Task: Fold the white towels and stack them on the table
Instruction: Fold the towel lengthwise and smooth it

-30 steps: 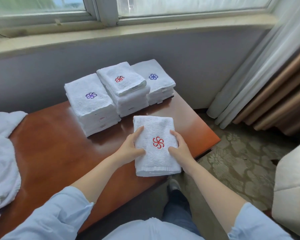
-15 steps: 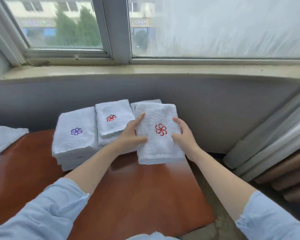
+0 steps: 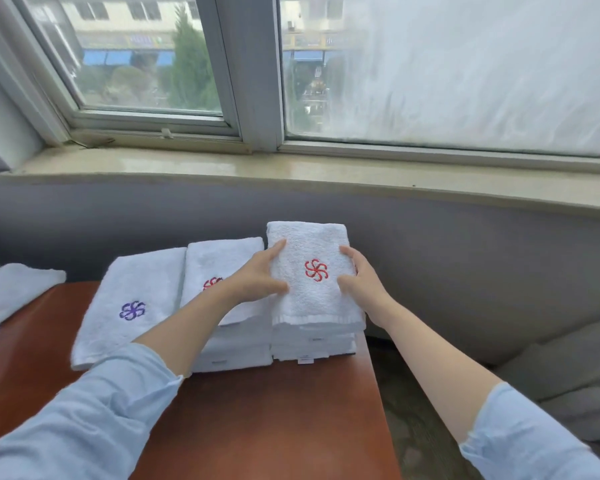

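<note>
Near field: your light-blue sleeves (image 3: 94,410) reach out over the reddish-brown wooden table (image 3: 274,420).

Change noted: one second back, the folded white terry towel with the red pinwheel emblem (image 3: 314,296) lay at the table's near edge. It now sits on top of the right-hand pile of folded white towels (image 3: 312,344), at the table's far right corner by the wall.

Your left hand (image 3: 257,277) and right hand (image 3: 362,282) grip it by its long sides, thumbs on top and fingers at the edges. You have not let go yet. The towel looks roughly square with the pile beneath, its near hem overhanging a little.

Judgement: placement is all but done. Let go and this towel is finished.

Beside it stands the middle pile with a red emblem (image 3: 222,258), partly behind your left wrist, then the left pile with a purple emblem (image 3: 132,299). At far left a loose white cloth (image 3: 11,292) lies on the table, probably next to fold. Beyond is the pale stone windowsill (image 3: 291,168).
</note>
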{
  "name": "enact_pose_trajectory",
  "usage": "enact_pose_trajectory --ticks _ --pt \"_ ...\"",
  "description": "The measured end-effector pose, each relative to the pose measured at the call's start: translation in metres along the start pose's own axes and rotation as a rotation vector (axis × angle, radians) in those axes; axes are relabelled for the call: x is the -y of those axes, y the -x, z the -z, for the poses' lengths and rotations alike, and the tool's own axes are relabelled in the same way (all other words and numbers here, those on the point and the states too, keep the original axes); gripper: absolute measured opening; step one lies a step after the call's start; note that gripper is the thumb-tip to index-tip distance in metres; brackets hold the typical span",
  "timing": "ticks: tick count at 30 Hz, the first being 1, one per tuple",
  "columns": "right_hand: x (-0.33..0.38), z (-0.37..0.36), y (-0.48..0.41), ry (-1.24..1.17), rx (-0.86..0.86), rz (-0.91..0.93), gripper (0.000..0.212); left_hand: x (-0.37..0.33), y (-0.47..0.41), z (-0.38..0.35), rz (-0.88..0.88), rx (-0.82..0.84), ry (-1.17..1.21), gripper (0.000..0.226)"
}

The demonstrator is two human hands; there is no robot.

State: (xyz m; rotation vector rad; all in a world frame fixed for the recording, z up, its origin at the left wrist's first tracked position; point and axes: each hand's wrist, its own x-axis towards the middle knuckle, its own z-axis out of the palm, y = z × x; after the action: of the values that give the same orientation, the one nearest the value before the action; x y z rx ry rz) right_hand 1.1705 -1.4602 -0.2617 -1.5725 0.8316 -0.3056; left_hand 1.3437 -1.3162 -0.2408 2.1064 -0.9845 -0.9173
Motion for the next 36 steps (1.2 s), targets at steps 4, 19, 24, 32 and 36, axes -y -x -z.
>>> enact_pose_trajectory --ticks 4,19,24,32,36 --pt "-0.020 -0.007 -0.019 0.015 0.036 -0.048 0.075 0.016 -0.014 -0.006 0.087 0.011 -0.071 0.100" --pt "-0.039 -0.011 -0.025 0.679 0.088 -0.009 0.068 0.024 -0.008 -0.035 -0.013 -0.129 -0.802 0.050" --pt "-0.025 -0.013 0.009 1.061 0.142 0.184 0.058 0.020 0.017 -0.038 -0.026 0.003 -0.808 0.051" --pt "0.006 -0.057 0.064 1.114 0.238 0.448 0.079 0.038 0.110 -0.015 -0.050 -0.210 -0.695 0.086" --pt "0.023 -0.107 0.081 1.152 0.340 0.519 0.090 0.071 0.165 0.012 0.048 -0.273 -0.680 0.092"
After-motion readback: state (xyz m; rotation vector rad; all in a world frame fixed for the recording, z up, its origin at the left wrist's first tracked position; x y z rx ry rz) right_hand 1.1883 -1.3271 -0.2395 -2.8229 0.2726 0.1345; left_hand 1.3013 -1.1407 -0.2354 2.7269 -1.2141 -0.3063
